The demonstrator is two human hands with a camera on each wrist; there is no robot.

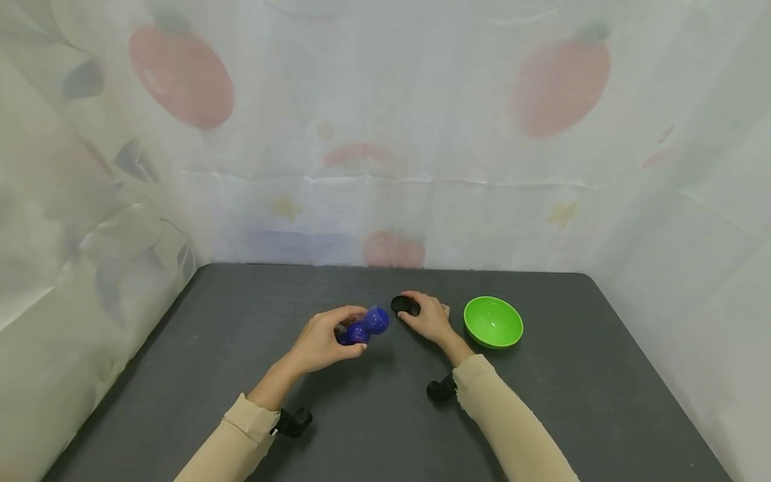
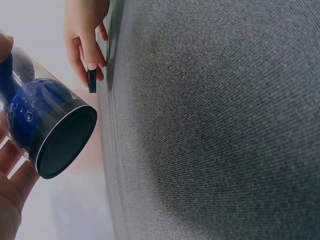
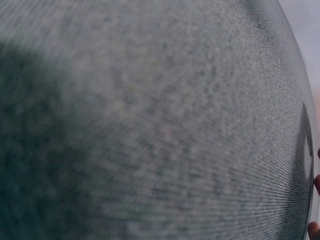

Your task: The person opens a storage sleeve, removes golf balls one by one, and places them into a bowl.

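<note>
A blue see-through bottle (image 1: 364,326) lies tilted in my left hand (image 1: 337,329), which grips it just above the dark grey table (image 1: 241,321). In the left wrist view the bottle (image 2: 45,120) shows its dark round end, with my palm under it. Just right of the bottle, my right hand (image 1: 417,310) pinches a small black cap (image 1: 404,306) close to the table. From the left wrist that cap (image 2: 92,80) appears edge-on between the right hand's fingers (image 2: 82,45). The right wrist view shows only table cloth and a fingertip (image 3: 315,230) at the edge.
A green bowl (image 1: 492,322) stands on the table right of my right hand. A pale printed curtain (image 1: 385,167) encloses the table at the back and on both sides. Black wrist cameras (image 1: 292,422) sit under my sleeves.
</note>
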